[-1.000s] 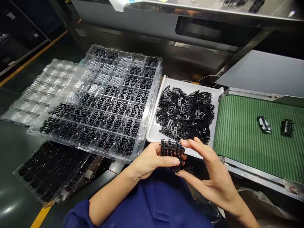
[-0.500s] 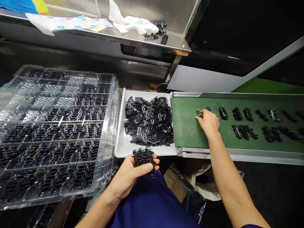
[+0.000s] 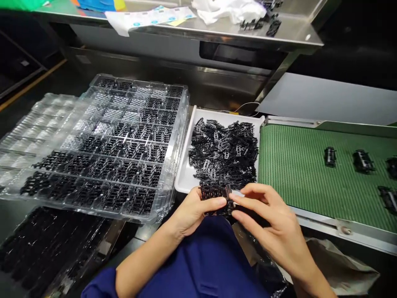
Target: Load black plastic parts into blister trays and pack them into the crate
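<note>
My left hand [image 3: 194, 209] is closed around a row of black plastic parts [image 3: 214, 191], its thumb lying across their front. They are slim, toothed pieces packed side by side. At the right end of this row, the thumb and forefinger of my right hand [image 3: 269, 219] pinch another black plastic part [image 3: 230, 203], partly hidden by the fingers. Both hands are in front of a white tray [image 3: 183, 182] that holds a loose heap of similar black parts [image 3: 223, 149].
Left of the white tray stands a stack of clear compartment trays [image 3: 173, 165], many pockets filled with black parts. On the right, a green conveyor belt [image 3: 294, 165] carries several black pieces. A metal shelf [image 3: 291, 39] with a white cloth [image 3: 229, 10] runs across the back.
My right hand has come from the conveyor belt to the row of parts in my left hand. The head view has turned left, showing more of the clear trays.
</note>
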Demonstrator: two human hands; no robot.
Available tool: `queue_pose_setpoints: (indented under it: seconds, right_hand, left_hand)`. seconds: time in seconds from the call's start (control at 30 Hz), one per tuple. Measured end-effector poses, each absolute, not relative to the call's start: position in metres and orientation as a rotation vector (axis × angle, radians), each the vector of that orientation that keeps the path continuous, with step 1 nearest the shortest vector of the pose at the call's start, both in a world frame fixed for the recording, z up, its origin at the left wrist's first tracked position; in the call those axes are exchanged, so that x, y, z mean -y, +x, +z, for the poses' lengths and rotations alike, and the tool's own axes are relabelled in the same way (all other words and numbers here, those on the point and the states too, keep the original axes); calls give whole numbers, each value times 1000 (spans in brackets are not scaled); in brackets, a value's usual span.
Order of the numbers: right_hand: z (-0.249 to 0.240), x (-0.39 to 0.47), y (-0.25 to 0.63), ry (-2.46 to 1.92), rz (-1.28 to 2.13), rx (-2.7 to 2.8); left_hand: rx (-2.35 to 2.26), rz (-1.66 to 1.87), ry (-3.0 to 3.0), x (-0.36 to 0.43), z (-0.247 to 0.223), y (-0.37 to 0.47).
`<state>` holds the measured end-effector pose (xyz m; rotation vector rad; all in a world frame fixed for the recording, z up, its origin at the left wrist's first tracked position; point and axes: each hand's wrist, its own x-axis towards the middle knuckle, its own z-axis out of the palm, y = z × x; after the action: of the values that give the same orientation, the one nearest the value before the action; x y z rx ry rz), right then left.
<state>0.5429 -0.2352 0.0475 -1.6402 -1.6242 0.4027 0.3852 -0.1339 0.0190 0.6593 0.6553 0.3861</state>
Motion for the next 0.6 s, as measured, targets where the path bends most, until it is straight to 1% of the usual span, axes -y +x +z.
queue_pose_setpoints:
  seconds: [0.07, 0.17, 0.33, 0.6]
  right_hand:
    - [50, 229, 550, -1589, 392, 1779]
    - [53, 221, 554, -1492, 470, 1894]
    - [53, 217, 544, -1432, 543, 1808]
    - [50, 215, 538, -1372, 578, 1840]
  left_hand:
    - [-624, 346, 686, 133, 19, 378]
    - [-579, 305, 687, 133, 19, 369]
    - [-603, 295, 628, 133, 19, 357]
    - [-620, 320, 647, 135, 23, 350]
